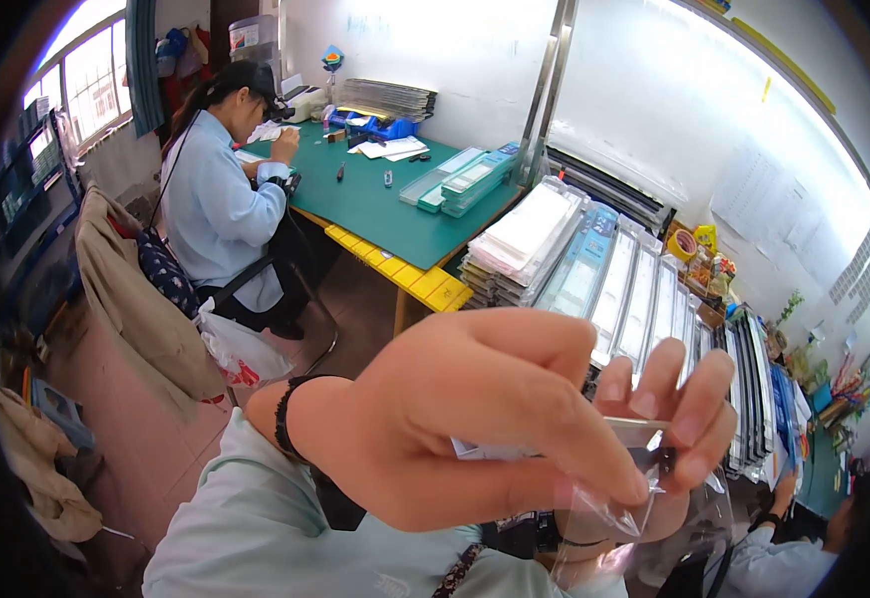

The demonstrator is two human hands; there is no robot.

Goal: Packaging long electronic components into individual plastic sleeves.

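Note:
Close in front of me, my left hand [475,419], with a black braided band at the wrist, is closed. Its index finger and thumb pinch a clear plastic bag [604,520]. Behind it, the curled fingers of my right hand [689,414] close round the same bag and a thin, flat, pale piece [638,431]; what kind of piece it is I cannot make out. A whitish edge also shows between the left fingers. My left hand hides much of the right palm and of the bag.
A person in light blue works at a green-topped table [355,214] on the left. Stacks of flat clear packages [594,264] fill the surface ahead and to the right. A chair with a beige jacket [141,299] stands left; another person [784,553] sits lower right.

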